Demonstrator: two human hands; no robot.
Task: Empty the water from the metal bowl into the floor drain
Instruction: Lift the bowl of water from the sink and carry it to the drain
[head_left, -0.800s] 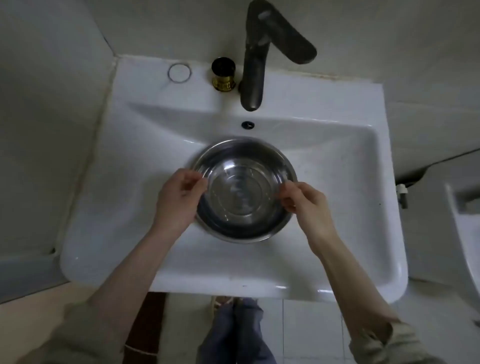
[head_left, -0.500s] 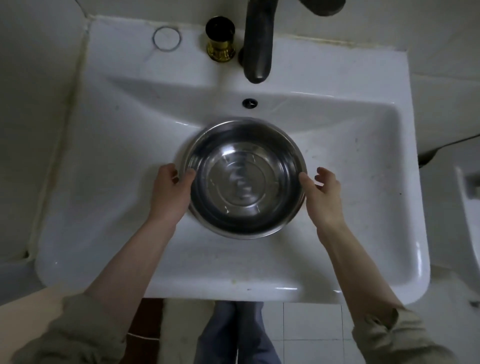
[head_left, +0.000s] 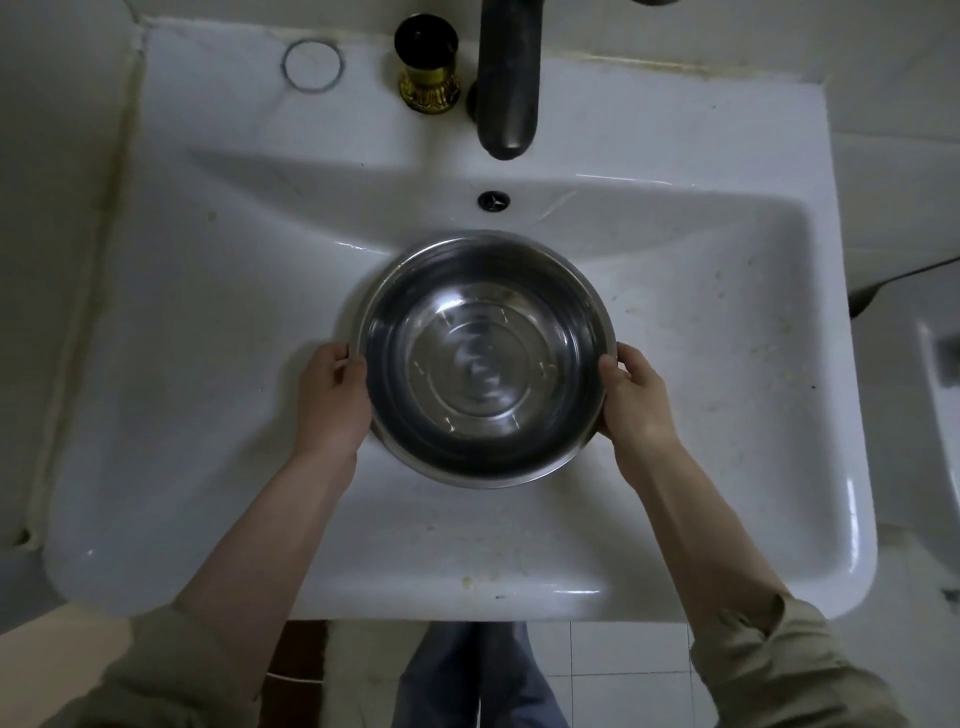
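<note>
A single head-worn view looks almost straight down, from close above, onto a white sink. The left hand and right hand sit near frame centre, forearms running back to the lower corners. Beyond the hands the faucet meets the top edge; below them, floor tiles show.

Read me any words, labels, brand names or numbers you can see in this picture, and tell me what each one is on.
None can be read.
Round stainless steel bowl: no lettering, only ripples and reflections.
White ceramic washbasin: no brand mark visible.
Dark metal faucet: no marking.
Small black and gold container: no legible label.
</note>
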